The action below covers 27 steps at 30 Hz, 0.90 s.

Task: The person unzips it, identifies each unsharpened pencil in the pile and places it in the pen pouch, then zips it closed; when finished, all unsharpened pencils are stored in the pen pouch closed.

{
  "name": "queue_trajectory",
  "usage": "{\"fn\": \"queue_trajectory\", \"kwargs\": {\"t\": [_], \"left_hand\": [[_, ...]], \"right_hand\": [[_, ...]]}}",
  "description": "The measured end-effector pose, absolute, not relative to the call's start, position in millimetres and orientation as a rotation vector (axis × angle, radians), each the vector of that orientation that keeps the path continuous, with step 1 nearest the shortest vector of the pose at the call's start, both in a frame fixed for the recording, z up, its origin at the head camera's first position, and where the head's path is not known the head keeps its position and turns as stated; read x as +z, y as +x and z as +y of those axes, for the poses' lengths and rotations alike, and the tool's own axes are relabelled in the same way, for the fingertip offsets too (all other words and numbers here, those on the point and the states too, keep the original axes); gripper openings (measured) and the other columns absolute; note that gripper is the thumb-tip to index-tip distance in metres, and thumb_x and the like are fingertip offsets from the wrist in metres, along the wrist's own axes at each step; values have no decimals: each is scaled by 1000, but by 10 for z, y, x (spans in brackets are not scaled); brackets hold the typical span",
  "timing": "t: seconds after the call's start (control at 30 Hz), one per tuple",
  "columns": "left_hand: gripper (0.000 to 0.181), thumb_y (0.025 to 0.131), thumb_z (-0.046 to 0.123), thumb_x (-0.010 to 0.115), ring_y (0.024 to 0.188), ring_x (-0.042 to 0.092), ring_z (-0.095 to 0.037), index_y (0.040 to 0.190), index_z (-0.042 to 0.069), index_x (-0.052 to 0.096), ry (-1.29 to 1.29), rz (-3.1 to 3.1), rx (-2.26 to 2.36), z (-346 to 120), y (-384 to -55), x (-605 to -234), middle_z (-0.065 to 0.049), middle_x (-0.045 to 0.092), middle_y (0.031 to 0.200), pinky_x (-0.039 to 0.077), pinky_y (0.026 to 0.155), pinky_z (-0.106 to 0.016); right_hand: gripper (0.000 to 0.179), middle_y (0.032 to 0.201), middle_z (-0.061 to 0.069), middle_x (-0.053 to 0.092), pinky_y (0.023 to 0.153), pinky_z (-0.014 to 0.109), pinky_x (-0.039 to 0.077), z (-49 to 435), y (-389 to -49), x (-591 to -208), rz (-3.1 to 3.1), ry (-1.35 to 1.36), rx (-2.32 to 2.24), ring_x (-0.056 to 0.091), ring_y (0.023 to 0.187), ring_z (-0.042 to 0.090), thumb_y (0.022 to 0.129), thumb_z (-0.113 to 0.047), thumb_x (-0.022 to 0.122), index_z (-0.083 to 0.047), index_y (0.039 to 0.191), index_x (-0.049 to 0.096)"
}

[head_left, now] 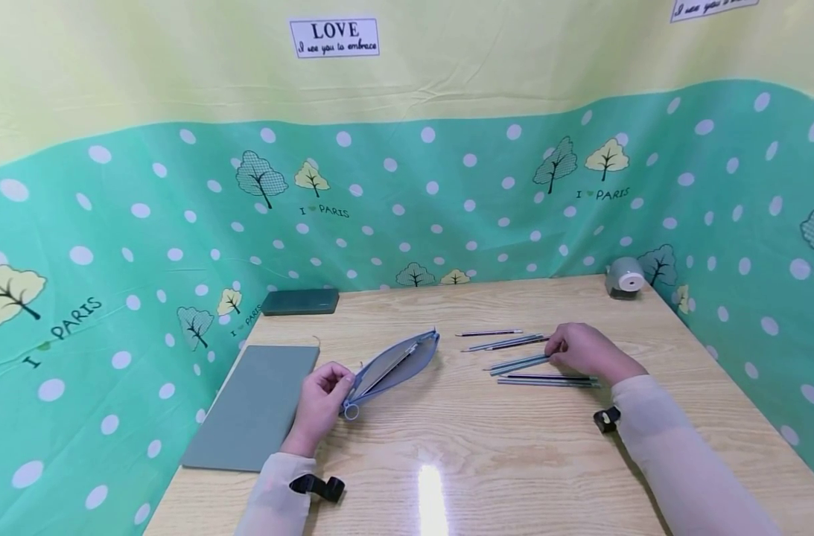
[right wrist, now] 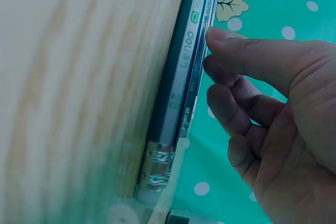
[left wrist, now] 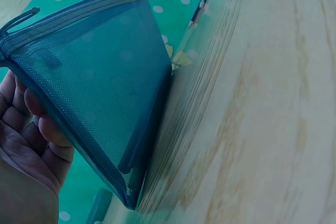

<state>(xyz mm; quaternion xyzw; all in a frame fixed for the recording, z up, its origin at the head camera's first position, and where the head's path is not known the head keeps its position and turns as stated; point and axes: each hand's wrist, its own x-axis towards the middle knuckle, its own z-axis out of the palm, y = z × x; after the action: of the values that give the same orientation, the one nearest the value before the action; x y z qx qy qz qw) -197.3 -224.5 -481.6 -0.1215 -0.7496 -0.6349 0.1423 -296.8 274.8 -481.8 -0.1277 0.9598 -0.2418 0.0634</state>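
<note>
My left hand (head_left: 322, 398) pinches one end of a blue-grey mesh zip pouch (left wrist: 100, 72). In the head view the pouch gapes upward, with a slim pencil-like thing (head_left: 389, 368) inside. My right hand (head_left: 587, 350) is over the right ends of several pencils, its fingers curled. In the right wrist view its thumb (right wrist: 226, 38) and forefinger tips are right at the pencils; I cannot tell whether they grip one. The nearest pencil (right wrist: 173, 93) has a silver ferrule and white eraser. Blue pencils (head_left: 520, 365) and dark-striped ones (head_left: 488, 333) lie side by side.
A grey flat board or folder (head_left: 252, 409) lies left of the pouch. Behind it is a dark green case (head_left: 299, 301). A small grey-white pencil sharpener (head_left: 624, 278) stands at the back right corner. A dotted green cloth (head_left: 407, 201) borders the wooden table (head_left: 514, 461).
</note>
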Motion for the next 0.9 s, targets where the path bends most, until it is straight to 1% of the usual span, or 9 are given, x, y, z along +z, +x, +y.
{"fn": "queue_trajectory", "kwargs": {"t": [0.1,0.3,0.4,0.67,0.8,0.9], "left_hand": [[10,97,-9,64,66,53,-9,89,-5,68,-363,-2156,-1827,-2232,-1951,-4787,-7,64,78,44,61,-22],[11,97,-10,64,66,54,-9,88,-5,68,-354,-2148,-1856,-2223,-1945,-4774,-10,64,79,43,61,-21],[11,97,-11,64,66,54,-9,88,-5,68,-356,-2143,-1855,-2225,-1949,-4780,-10,64,79,43,61,-21],[9,97,-10,64,66,53,-8,89,-6,68,-366,-2141,-1848,-2231,-1948,-4790,-11,65,78,43,61,-22],[9,97,-9,64,65,53,-8,89,-6,67,-369,-2143,-1841,-2229,-1946,-4786,-8,64,78,44,60,-22],[10,97,-10,64,65,53,-9,89,-6,67,-346,-2151,-1847,-2257,-1993,-4861,-8,64,78,43,60,-21]], "right_hand": [[9,105,6,71,90,53,53,2741,-2965,-4821,2904,-384,-706,65,100,28,91,-7,80,-14,97,79],[11,104,5,70,92,54,52,2755,-2977,-4831,2920,-402,-680,65,100,29,90,-8,81,-13,99,80],[10,104,5,70,92,55,52,2752,-2973,-4820,2930,-408,-670,65,100,30,90,-8,81,-14,98,79],[9,100,3,69,88,52,53,2737,-2948,-4813,2902,-392,-634,64,94,26,91,-7,80,-16,94,79],[10,100,3,70,88,51,53,2732,-2941,-4813,2897,-384,-619,64,94,25,91,-7,80,-17,92,78],[9,99,2,72,85,50,54,2730,-2934,-4805,2899,-399,-609,64,91,23,91,-6,80,-16,91,78]]}}
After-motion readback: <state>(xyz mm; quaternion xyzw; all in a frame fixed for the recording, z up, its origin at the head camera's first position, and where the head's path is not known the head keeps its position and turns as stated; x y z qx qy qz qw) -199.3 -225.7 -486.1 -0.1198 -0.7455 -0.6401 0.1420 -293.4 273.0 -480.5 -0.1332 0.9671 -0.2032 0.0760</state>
